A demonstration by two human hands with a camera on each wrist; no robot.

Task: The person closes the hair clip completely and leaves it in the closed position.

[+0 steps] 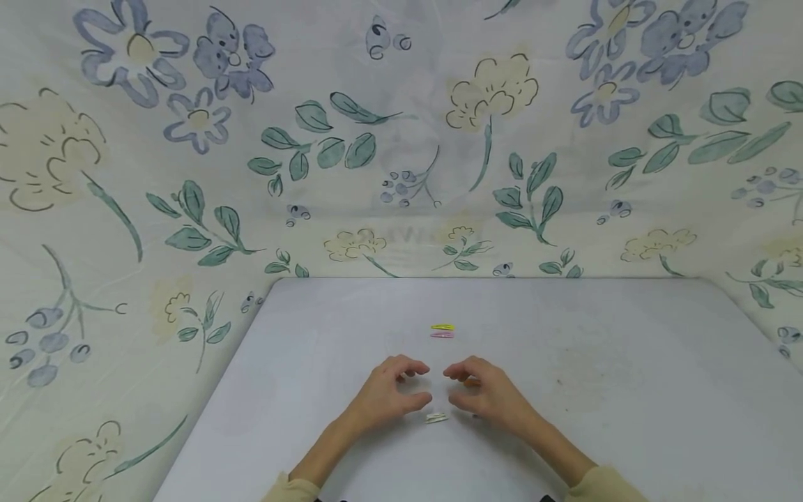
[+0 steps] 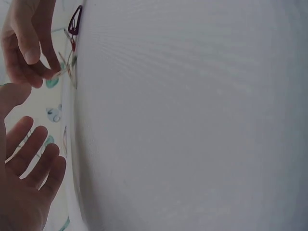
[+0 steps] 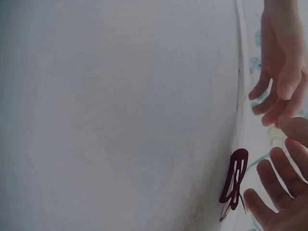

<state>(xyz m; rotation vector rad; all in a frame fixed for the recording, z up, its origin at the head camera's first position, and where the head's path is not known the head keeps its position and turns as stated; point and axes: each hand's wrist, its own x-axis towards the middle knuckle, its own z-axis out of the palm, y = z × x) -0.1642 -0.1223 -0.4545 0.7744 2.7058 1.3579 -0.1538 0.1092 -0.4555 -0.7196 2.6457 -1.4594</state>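
Note:
My left hand (image 1: 392, 392) hovers over the table with fingers bent and parted from the thumb, nothing between them. Facing it, my right hand (image 1: 492, 396) has a similar loose curve; its fingers (image 3: 276, 187) look spread and free in the right wrist view. A white hair clip (image 1: 437, 418) lies between and just below the hands. A bit of an orange clip (image 1: 472, 383) shows behind the right hand, which mostly hides it. The dark maroon snap clip (image 3: 235, 179) lies near the right hand. Farther off, a yellow hair clip (image 1: 442, 326) and a pink hair clip (image 1: 442, 335) lie side by side.
The white table (image 1: 301, 348) spreads out around both hands. A floral-patterned sheet (image 1: 426, 139) rises behind its far edge and along the sides. Faint brownish specks (image 1: 560, 381) mark the tabletop at the right.

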